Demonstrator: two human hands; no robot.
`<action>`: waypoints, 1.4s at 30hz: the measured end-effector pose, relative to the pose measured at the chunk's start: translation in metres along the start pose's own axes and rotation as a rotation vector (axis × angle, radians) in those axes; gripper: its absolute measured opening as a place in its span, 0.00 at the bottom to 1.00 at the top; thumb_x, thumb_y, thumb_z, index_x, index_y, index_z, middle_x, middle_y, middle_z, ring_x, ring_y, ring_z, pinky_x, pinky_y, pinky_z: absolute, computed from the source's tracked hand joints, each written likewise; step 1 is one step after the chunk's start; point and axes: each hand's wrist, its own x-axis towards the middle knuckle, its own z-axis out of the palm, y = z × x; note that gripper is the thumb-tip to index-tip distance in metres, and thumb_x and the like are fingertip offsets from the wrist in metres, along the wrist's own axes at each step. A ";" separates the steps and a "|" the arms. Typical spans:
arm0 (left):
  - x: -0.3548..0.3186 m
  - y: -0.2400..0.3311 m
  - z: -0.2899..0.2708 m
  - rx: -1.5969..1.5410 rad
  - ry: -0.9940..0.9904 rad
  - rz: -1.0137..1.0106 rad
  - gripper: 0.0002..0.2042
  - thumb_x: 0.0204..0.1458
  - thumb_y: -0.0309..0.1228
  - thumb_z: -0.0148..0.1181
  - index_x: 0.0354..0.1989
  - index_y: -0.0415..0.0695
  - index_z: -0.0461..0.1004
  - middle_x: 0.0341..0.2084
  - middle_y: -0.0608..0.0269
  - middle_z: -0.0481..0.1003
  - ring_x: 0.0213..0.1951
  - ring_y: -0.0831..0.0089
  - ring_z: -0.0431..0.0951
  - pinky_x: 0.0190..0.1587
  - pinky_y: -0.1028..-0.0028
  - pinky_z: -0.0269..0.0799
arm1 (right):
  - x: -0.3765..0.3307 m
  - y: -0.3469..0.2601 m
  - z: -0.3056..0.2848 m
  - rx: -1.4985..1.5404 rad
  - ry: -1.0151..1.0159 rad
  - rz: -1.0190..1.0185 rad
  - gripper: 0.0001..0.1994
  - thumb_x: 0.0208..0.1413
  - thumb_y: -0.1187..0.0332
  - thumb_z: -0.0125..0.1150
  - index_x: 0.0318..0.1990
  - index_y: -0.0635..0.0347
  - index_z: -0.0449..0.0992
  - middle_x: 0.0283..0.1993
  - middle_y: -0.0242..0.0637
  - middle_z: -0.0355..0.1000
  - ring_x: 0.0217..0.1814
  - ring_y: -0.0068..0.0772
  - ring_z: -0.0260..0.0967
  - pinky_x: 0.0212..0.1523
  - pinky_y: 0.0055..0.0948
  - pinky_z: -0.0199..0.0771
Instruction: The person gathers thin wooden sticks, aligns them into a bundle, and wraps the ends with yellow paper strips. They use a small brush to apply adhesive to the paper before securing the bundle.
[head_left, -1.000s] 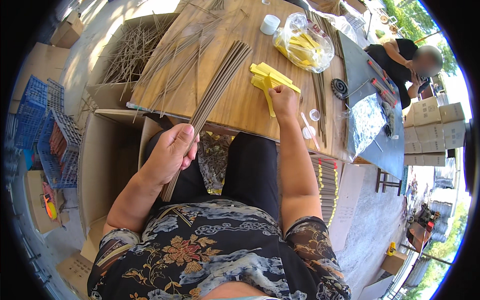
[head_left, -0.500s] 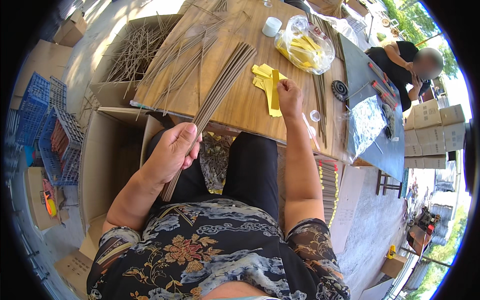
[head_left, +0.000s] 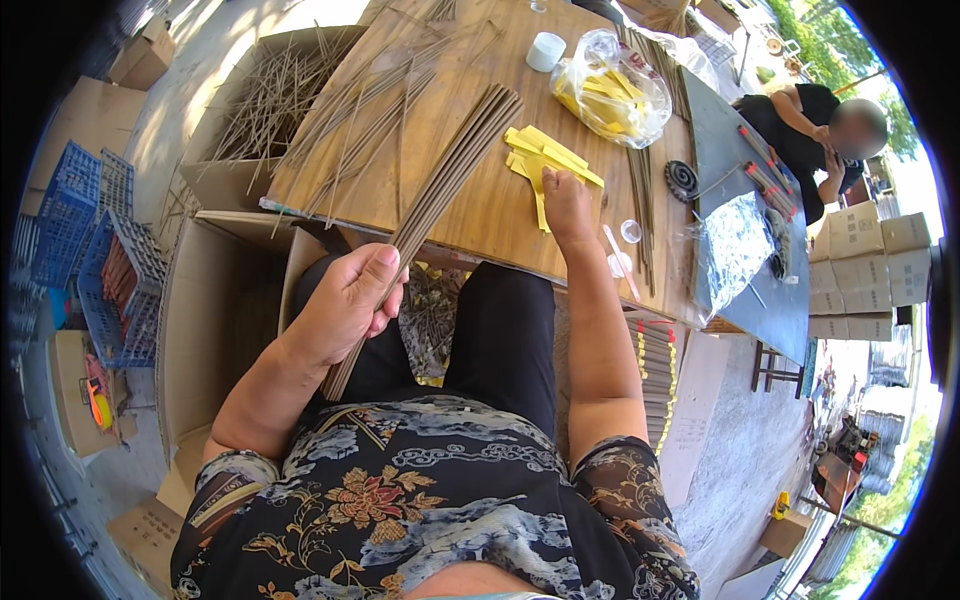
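A slanted bundle of thin brown incense sticks [head_left: 450,160] is gripped in my left hand [head_left: 355,295], fingers wrapped round its lower part. The bundle's upper end reaches over the wooden table. My right hand [head_left: 568,208] is at the small pile of yellow paper strips [head_left: 522,165], its fingertips pinched together. One yellow paper strip [head_left: 580,168] lies slantwise at these fingertips, its end sticking out to the right. The fingers partly hide where they meet the paper.
Loose sticks [head_left: 360,130] lie across the wooden table [head_left: 480,215]; more fill a cardboard box [head_left: 215,175] at left. A plastic bag of yellow strips [head_left: 615,90], a white jar [head_left: 545,52] and a black coil [head_left: 681,180] are farther off. Another person [head_left: 790,110] sits at right.
My right hand has shifted slightly left and turned. The yellow strip that stood upright at its fingers now slants down to the right. My left hand and the bundle have barely moved.
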 end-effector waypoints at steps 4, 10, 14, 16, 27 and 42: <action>0.006 0.002 0.000 0.008 -0.002 -0.004 0.17 0.57 0.44 0.40 0.31 0.42 0.64 0.14 0.68 0.63 0.12 0.87 0.56 0.13 0.88 0.54 | -0.003 0.001 0.002 -0.006 0.039 -0.077 0.15 0.54 0.59 0.47 0.30 0.64 0.70 0.28 0.53 0.69 0.32 0.55 0.66 0.34 0.43 0.65; 0.020 0.006 -0.003 0.024 0.016 -0.005 0.17 0.57 0.45 0.40 0.31 0.42 0.64 0.14 0.68 0.63 0.12 0.87 0.56 0.13 0.88 0.53 | -0.005 -0.018 -0.008 0.153 -0.129 0.073 0.12 0.48 0.63 0.57 0.33 0.64 0.72 0.26 0.45 0.70 0.29 0.43 0.69 0.32 0.34 0.67; 0.029 0.006 0.000 0.019 0.017 -0.015 0.17 0.57 0.44 0.40 0.31 0.42 0.65 0.14 0.68 0.63 0.12 0.87 0.56 0.14 0.88 0.54 | 0.003 0.005 0.007 0.206 -0.081 -0.052 0.12 0.45 0.65 0.61 0.33 0.66 0.73 0.22 0.35 0.68 0.24 0.24 0.64 0.28 0.24 0.66; 0.031 0.006 0.000 0.015 0.016 -0.025 0.17 0.57 0.44 0.40 0.31 0.42 0.65 0.14 0.68 0.63 0.12 0.87 0.56 0.14 0.88 0.54 | 0.004 0.010 0.012 0.206 -0.073 -0.094 0.12 0.44 0.67 0.62 0.33 0.68 0.73 0.22 0.35 0.68 0.24 0.23 0.63 0.28 0.23 0.66; 0.031 0.018 0.015 0.019 0.034 0.003 0.17 0.57 0.45 0.41 0.30 0.41 0.65 0.14 0.68 0.63 0.12 0.87 0.57 0.13 0.88 0.54 | -0.009 -0.017 -0.015 -0.120 0.295 -0.352 0.05 0.38 0.66 0.63 0.25 0.51 0.78 0.37 0.32 0.69 0.44 0.33 0.63 0.46 0.32 0.57; 0.026 0.039 0.037 0.088 -0.015 -0.056 0.17 0.56 0.44 0.43 0.30 0.41 0.65 0.14 0.69 0.63 0.12 0.88 0.57 0.13 0.89 0.53 | -0.091 -0.065 -0.104 1.071 -0.463 0.182 0.05 0.53 0.73 0.51 0.35 0.65 0.68 0.26 0.28 0.67 0.26 0.14 0.61 0.27 0.14 0.61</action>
